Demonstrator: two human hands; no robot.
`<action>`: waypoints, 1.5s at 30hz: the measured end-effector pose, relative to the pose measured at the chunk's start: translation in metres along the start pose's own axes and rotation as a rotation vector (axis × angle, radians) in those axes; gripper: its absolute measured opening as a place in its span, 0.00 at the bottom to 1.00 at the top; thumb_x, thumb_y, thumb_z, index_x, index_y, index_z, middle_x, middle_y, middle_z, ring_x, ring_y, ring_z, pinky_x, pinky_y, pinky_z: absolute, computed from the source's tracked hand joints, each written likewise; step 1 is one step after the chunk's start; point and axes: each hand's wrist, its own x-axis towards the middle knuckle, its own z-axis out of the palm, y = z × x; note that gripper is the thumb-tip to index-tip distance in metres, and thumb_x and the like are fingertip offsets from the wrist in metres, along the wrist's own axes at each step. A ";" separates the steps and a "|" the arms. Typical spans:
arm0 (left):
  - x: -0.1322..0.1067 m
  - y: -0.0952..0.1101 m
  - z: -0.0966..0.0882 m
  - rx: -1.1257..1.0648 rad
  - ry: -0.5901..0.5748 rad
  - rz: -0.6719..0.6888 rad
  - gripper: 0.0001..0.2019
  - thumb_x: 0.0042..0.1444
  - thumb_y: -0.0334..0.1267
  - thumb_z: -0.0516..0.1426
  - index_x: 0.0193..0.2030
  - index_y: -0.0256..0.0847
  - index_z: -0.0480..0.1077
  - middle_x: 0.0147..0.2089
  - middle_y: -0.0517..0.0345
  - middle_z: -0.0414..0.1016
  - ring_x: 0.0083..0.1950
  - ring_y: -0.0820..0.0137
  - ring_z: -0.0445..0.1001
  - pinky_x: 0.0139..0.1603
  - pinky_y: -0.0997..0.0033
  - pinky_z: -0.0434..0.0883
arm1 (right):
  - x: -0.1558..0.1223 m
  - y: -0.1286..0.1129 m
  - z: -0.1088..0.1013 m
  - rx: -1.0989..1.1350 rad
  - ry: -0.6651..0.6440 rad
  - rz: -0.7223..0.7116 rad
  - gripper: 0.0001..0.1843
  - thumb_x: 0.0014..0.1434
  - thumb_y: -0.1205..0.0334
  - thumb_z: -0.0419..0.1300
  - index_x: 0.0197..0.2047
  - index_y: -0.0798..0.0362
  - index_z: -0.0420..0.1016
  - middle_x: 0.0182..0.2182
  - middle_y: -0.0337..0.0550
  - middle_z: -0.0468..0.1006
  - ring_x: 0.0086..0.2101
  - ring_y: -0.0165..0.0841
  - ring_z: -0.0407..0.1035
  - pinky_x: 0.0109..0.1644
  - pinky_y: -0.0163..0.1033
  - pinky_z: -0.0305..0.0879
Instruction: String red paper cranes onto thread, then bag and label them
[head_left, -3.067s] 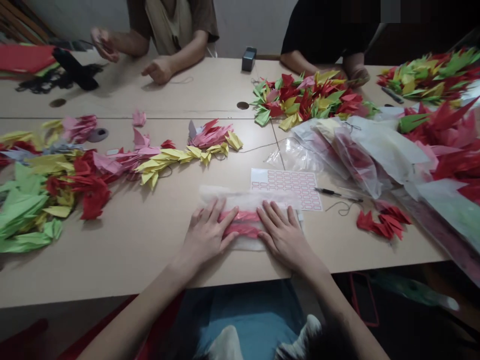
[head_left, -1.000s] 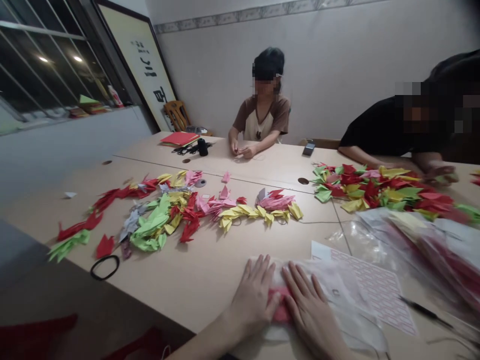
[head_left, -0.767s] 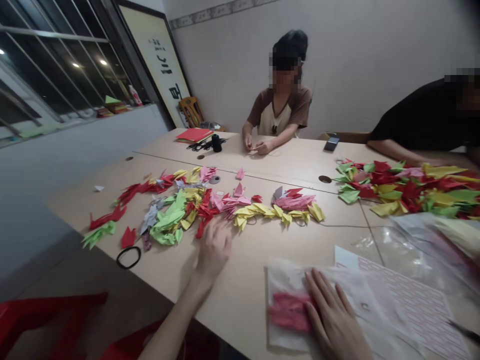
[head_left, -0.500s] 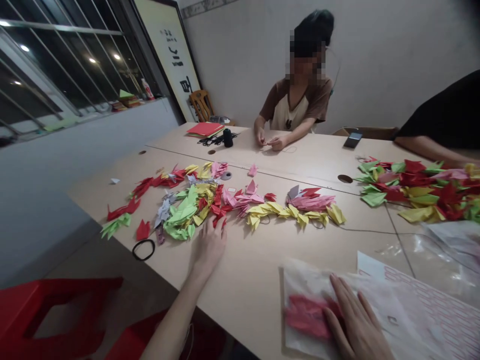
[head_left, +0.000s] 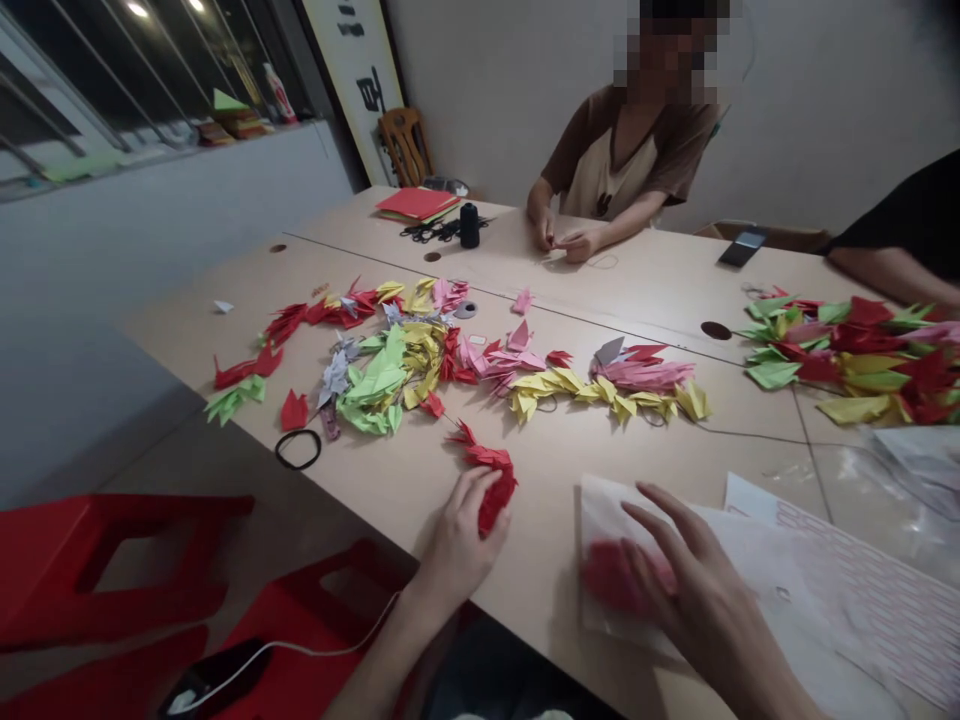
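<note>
Near the table's front edge, my left hand (head_left: 465,535) is closed around a bunch of red paper cranes (head_left: 491,480). Their folded tips stick out beyond my fingers. My right hand (head_left: 690,570) hovers over a translucent plastic bag (head_left: 600,630), fingers spread and holding nothing. Inside the bag shows something pink-red (head_left: 611,575), blurred and partly behind my fingers. Beyond my left hand lies a heap of green cranes (head_left: 375,385), with yellow, grey and pink ones around it. A row of yellow cranes (head_left: 577,390) runs off to the right.
A black thread spool (head_left: 469,226), scissors (head_left: 427,231) and red paper (head_left: 418,204) are at the far side. Across the table a person (head_left: 622,150) works with both hands. Another crane pile (head_left: 862,350) lies right. Red stools (head_left: 112,560) stand lower left; a black ring (head_left: 298,450) lies near the edge.
My left hand has taken red cranes from the heap and drawn them toward me and to the right. My right hand has lifted from the bag. The view has tilted down.
</note>
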 end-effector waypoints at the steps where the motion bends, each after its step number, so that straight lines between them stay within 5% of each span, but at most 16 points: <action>1: -0.004 0.004 0.002 -0.018 -0.031 0.002 0.18 0.60 0.37 0.51 0.57 0.38 0.61 0.57 0.46 0.66 0.58 0.64 0.67 0.58 0.61 0.68 | 0.009 -0.005 0.001 0.038 -0.032 -0.017 0.15 0.63 0.58 0.49 0.51 0.51 0.67 0.53 0.53 0.69 0.51 0.41 0.67 0.50 0.46 0.68; 6: -0.014 0.014 0.002 -0.140 -0.100 0.054 0.20 0.62 0.43 0.49 0.59 0.38 0.61 0.60 0.45 0.64 0.61 0.62 0.64 0.61 0.60 0.65 | 0.046 -0.019 0.020 0.280 -0.180 -0.083 0.14 0.64 0.60 0.49 0.48 0.51 0.71 0.47 0.50 0.75 0.45 0.36 0.71 0.47 0.42 0.70; 13: 0.022 -0.021 -0.007 0.048 0.293 0.053 0.12 0.61 0.36 0.50 0.47 0.38 0.69 0.46 0.49 0.70 0.51 0.62 0.67 0.56 0.57 0.66 | 0.105 -0.035 0.050 0.250 -0.306 -0.045 0.13 0.63 0.62 0.50 0.41 0.55 0.75 0.38 0.50 0.77 0.41 0.36 0.71 0.46 0.40 0.66; 19: 0.044 -0.044 0.005 0.061 0.366 0.036 0.16 0.57 0.30 0.51 0.52 0.35 0.62 0.51 0.45 0.68 0.55 0.60 0.65 0.58 0.54 0.65 | 0.162 -0.071 0.082 0.163 -0.396 -0.047 0.12 0.62 0.61 0.52 0.40 0.56 0.76 0.40 0.50 0.76 0.42 0.37 0.69 0.45 0.37 0.62; 26: 0.041 -0.048 0.007 0.027 0.392 -0.016 0.22 0.48 0.24 0.52 0.52 0.35 0.61 0.51 0.44 0.68 0.56 0.58 0.65 0.58 0.51 0.65 | 0.178 -0.091 0.112 0.101 -0.460 0.065 0.13 0.60 0.65 0.52 0.41 0.64 0.74 0.42 0.62 0.75 0.45 0.44 0.69 0.46 0.44 0.61; 31: 0.043 -0.049 0.006 -0.071 0.397 -0.074 0.19 0.49 0.26 0.52 0.50 0.36 0.63 0.49 0.45 0.69 0.54 0.57 0.67 0.57 0.50 0.64 | 0.176 -0.082 0.108 0.229 -0.460 0.153 0.08 0.56 0.68 0.54 0.34 0.59 0.75 0.36 0.54 0.77 0.39 0.39 0.70 0.41 0.39 0.59; 37: 0.042 -0.048 0.000 -0.343 0.360 -0.193 0.15 0.52 0.32 0.53 0.47 0.36 0.66 0.50 0.45 0.71 0.52 0.61 0.69 0.56 0.54 0.65 | 0.174 -0.052 0.079 0.610 -0.459 0.245 0.12 0.53 0.57 0.58 0.25 0.55 0.72 0.23 0.39 0.73 0.27 0.30 0.65 0.31 0.34 0.57; 45: 0.069 -0.024 -0.008 -0.933 -0.005 -0.303 0.22 0.58 0.50 0.46 0.39 0.35 0.74 0.41 0.44 0.78 0.44 0.61 0.77 0.42 0.60 0.73 | 0.154 -0.029 0.051 1.158 -0.401 0.360 0.20 0.52 0.44 0.59 0.27 0.53 0.68 0.24 0.37 0.71 0.28 0.29 0.68 0.36 0.37 0.65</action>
